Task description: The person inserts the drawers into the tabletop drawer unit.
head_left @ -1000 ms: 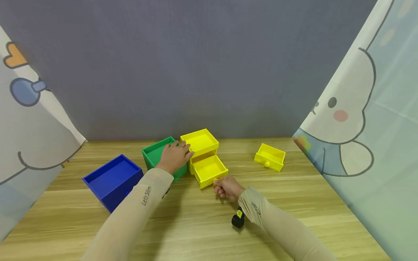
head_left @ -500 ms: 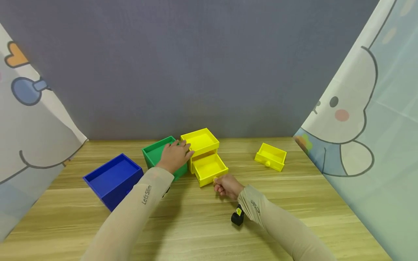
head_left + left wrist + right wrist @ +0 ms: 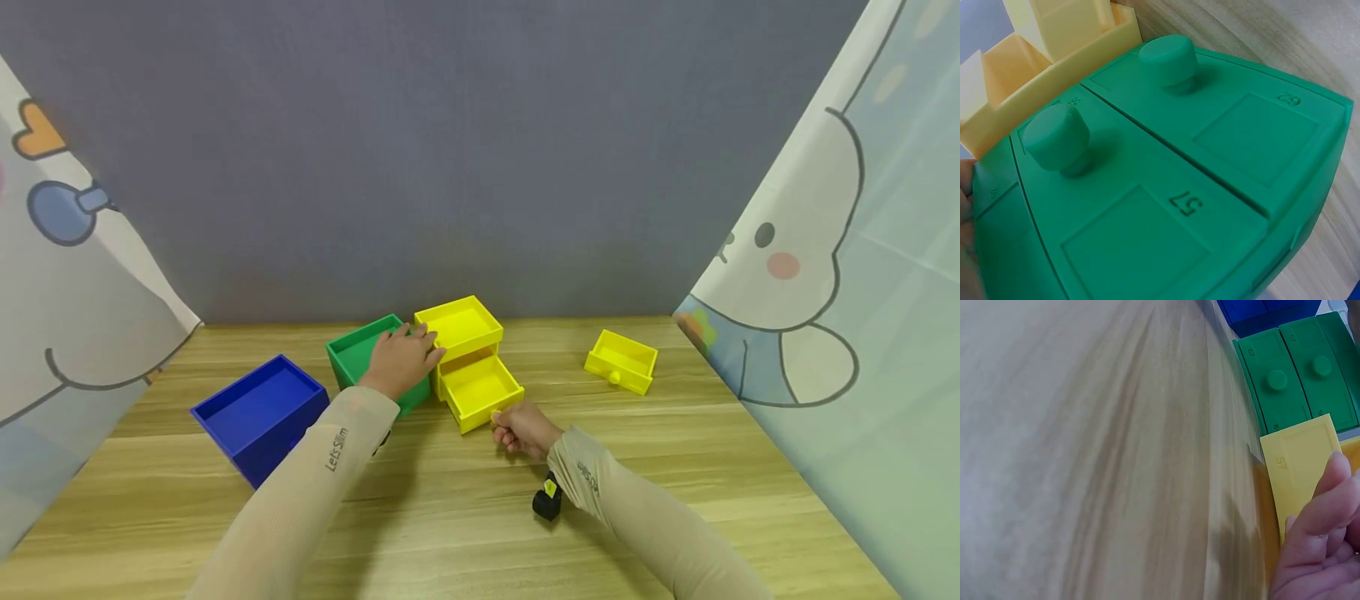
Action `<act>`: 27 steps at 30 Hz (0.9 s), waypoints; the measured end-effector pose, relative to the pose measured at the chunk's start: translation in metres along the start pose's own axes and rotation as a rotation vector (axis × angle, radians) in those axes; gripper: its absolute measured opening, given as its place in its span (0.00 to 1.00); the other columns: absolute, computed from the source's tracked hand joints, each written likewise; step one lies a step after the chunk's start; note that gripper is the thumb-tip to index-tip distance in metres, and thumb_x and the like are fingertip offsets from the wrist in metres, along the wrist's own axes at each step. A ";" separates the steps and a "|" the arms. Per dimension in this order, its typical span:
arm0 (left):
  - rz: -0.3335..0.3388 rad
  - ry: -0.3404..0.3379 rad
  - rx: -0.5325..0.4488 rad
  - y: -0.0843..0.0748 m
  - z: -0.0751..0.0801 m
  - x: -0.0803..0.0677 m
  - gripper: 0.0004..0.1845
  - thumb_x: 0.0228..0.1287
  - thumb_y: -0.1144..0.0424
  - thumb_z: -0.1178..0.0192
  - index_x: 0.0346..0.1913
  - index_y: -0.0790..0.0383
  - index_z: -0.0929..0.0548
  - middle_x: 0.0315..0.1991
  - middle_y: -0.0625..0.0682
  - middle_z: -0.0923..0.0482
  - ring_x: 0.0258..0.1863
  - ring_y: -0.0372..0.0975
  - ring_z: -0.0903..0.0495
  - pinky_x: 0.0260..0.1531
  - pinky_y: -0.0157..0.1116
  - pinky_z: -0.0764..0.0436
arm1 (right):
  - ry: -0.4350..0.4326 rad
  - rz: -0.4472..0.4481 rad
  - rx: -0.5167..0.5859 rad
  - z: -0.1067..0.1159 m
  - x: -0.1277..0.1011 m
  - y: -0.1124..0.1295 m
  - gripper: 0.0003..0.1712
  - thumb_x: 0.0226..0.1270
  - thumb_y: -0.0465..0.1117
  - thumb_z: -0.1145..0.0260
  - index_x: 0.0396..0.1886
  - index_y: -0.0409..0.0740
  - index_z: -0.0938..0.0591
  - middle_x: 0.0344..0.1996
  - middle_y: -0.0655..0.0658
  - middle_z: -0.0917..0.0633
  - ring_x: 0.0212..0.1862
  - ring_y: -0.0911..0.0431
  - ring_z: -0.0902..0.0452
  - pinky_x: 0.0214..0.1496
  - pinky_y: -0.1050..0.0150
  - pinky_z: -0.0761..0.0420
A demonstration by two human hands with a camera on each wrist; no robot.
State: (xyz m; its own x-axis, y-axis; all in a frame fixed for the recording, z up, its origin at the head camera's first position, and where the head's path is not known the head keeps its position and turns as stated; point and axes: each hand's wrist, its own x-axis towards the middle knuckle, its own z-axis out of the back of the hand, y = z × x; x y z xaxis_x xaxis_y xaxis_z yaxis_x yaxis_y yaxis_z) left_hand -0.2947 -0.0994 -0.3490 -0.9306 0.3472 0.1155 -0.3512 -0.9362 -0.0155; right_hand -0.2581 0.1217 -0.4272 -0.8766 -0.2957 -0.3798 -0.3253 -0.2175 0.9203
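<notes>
My left hand [image 3: 401, 358] reaches across the green drawer cabinet [image 3: 348, 367], its fingers resting at the near edge of the yellow drawer cabinet [image 3: 480, 336]. Two round knobs on green drawer fronts [image 3: 1135, 250] fill the left wrist view, with only a bit of fingers at the left edge. The lower yellow drawer [image 3: 491, 406] is pulled out of its cabinet and has nothing in it. At that drawer's front, my right hand [image 3: 525, 429] pinches its knob between thumb and curled forefinger. In the right wrist view, the yellow drawer front [image 3: 1300, 469] shows beside the fingers.
A second yellow drawer [image 3: 621, 362], loose and upright, lies at the right of the wooden table [image 3: 450, 533]. To the left stands a blue drawer cabinet [image 3: 258, 417] with an open-topped tray. A grey wall [image 3: 450, 167] rises behind the table.
The lower yellow drawer shifts very slightly with my right hand, in a little and back out. My left hand holds its place.
</notes>
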 end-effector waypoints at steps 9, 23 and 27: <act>0.006 -0.019 0.003 0.000 0.000 0.001 0.28 0.75 0.46 0.56 0.67 0.61 0.28 0.66 0.59 0.32 0.65 0.56 0.35 0.60 0.56 0.33 | -0.021 -0.001 -0.019 0.000 -0.001 0.004 0.11 0.73 0.32 0.50 0.34 0.28 0.25 0.14 0.51 0.25 0.15 0.66 0.36 0.16 0.77 0.33; 0.003 -0.009 0.001 0.001 0.001 0.002 0.28 0.76 0.47 0.57 0.66 0.62 0.28 0.66 0.60 0.32 0.65 0.57 0.34 0.60 0.56 0.33 | 0.011 0.018 -0.048 -0.002 0.001 0.004 0.13 0.73 0.33 0.48 0.27 0.35 0.24 0.14 0.51 0.25 0.16 0.65 0.35 0.18 0.75 0.32; 0.003 -0.004 -0.010 0.001 -0.001 0.002 0.28 0.76 0.47 0.57 0.67 0.62 0.28 0.67 0.60 0.33 0.65 0.57 0.35 0.60 0.56 0.33 | 0.019 0.009 -0.049 -0.001 0.002 0.003 0.13 0.72 0.32 0.48 0.26 0.36 0.24 0.13 0.51 0.25 0.15 0.65 0.35 0.18 0.75 0.32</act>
State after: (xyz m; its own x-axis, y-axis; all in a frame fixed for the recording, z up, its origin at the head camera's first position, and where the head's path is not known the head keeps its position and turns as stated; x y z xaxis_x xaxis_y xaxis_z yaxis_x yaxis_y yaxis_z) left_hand -0.2974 -0.0997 -0.3495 -0.9315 0.3438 0.1191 -0.3490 -0.9368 -0.0258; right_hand -0.2602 0.1191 -0.4249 -0.8723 -0.3149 -0.3740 -0.2995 -0.2604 0.9179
